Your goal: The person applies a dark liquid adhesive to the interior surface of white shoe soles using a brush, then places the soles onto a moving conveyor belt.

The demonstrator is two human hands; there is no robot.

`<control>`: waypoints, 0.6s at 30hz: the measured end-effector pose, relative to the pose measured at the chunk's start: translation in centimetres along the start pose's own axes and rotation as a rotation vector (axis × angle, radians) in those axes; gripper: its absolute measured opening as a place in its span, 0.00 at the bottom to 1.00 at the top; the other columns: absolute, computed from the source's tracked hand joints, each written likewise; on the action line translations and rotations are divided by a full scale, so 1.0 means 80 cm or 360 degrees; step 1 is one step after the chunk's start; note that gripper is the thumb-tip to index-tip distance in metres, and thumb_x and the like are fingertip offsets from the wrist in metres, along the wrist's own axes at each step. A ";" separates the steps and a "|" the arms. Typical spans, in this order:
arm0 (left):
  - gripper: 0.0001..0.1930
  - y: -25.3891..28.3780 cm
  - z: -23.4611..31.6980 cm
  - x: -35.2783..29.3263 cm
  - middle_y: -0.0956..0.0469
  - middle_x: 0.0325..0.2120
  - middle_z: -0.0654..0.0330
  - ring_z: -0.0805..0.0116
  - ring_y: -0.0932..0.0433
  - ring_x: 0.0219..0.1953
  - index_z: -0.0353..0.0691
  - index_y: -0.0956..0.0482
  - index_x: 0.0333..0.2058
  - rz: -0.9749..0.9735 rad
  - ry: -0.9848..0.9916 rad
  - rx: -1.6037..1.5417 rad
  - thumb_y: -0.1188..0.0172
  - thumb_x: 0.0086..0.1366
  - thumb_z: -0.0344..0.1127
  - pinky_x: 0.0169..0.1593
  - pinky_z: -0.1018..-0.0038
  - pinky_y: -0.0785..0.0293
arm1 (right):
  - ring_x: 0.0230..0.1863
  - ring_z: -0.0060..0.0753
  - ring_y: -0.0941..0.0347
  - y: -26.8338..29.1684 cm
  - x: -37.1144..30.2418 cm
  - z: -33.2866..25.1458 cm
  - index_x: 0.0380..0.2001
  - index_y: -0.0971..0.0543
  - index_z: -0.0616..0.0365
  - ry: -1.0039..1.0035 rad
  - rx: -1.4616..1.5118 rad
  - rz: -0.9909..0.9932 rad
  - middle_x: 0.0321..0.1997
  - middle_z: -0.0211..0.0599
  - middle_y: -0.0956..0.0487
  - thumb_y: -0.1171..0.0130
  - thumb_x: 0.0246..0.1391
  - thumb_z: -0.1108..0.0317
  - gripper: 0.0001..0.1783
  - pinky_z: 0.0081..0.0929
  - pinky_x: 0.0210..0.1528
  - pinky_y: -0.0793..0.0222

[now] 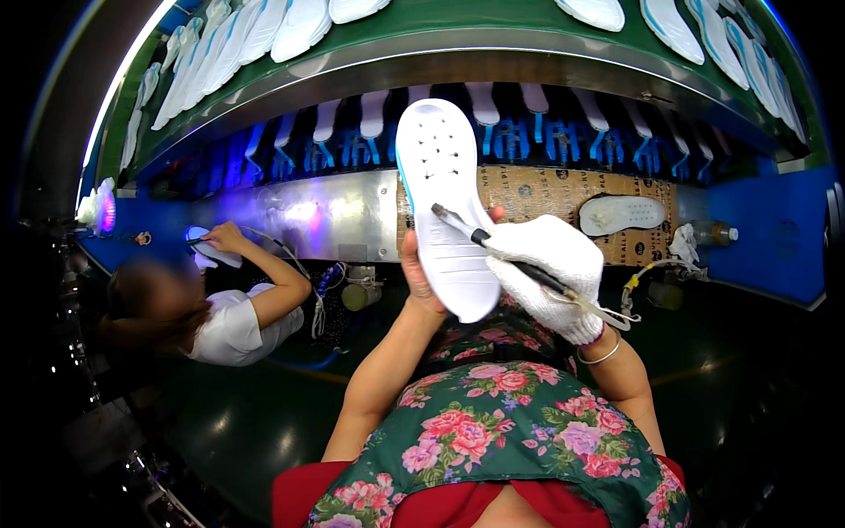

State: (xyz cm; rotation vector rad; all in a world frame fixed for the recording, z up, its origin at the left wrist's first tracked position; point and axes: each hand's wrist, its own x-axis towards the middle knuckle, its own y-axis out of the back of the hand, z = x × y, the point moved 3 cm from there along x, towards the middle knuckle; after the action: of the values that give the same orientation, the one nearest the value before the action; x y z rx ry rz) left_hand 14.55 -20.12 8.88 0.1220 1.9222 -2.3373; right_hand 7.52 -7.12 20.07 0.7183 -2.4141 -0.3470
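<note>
- Curved green shelf (493, 28) carrying pale soles, well above the white sole (440, 236); beneath that shelf, behind the white sole, a row of blue racks (561, 141);
- metal bench top (352, 207) to the left of the white sole; brown cardboard (537, 187) to its right, with a second sole (621, 215) lying flat on it; a small bottle (720, 234) farther right;
- white sole itself, upraised in front of the bench, its holed end away from the wearer;
- left hand (424, 280), bare, at the white sole's left edge; its thumb lies along that edge, while the sole hides most of the other fingers (I cannot tell how they are set);
- right hand (547, 264), in a white knit glove, just right of the white sole; its fingers pinch a brush (478, 237), bristles over the sole's face (whether touching, I cannot tell);
- co-worker (242, 321) well left of the white sole, one arm raised toward another sole (211, 248).
</note>
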 end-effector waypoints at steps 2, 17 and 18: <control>0.52 0.000 -0.006 0.003 0.37 0.61 0.40 0.45 0.35 0.63 0.48 0.46 0.68 -0.0114 0.0017 -0.0269 0.46 0.53 0.75 0.64 0.47 0.38 | 0.32 0.36 0.20 -0.001 0.005 -0.007 0.35 0.15 0.59 0.0015 -0.0008 0.0019 0.32 0.38 0.16 0.29 0.41 0.75 0.13 0.29 0.36 0.26; 0.54 0.022 -0.043 0.001 0.36 0.63 0.54 0.52 0.36 0.64 0.47 0.44 0.67 0.0307 0.0051 0.0334 0.39 0.48 0.73 0.66 0.51 0.39 | 0.42 0.44 0.20 -0.018 0.014 -0.007 0.41 0.17 0.60 0.0050 -0.0100 0.0137 0.41 0.43 0.17 0.35 0.43 0.76 0.17 0.34 0.46 0.26; 0.49 0.028 -0.044 0.001 0.32 0.60 0.54 0.55 0.32 0.62 0.46 0.39 0.65 0.0319 0.0042 0.0133 0.37 0.51 0.69 0.64 0.54 0.35 | 0.41 0.43 0.20 -0.021 0.014 -0.005 0.41 0.17 0.60 0.0016 -0.0043 0.0151 0.40 0.43 0.17 0.35 0.43 0.76 0.17 0.34 0.45 0.26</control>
State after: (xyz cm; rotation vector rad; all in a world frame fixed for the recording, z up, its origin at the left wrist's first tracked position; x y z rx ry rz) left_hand 14.78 -17.08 6.02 0.3377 1.7336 -2.2931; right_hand 7.66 -9.16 20.28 0.5898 -2.4196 -0.3355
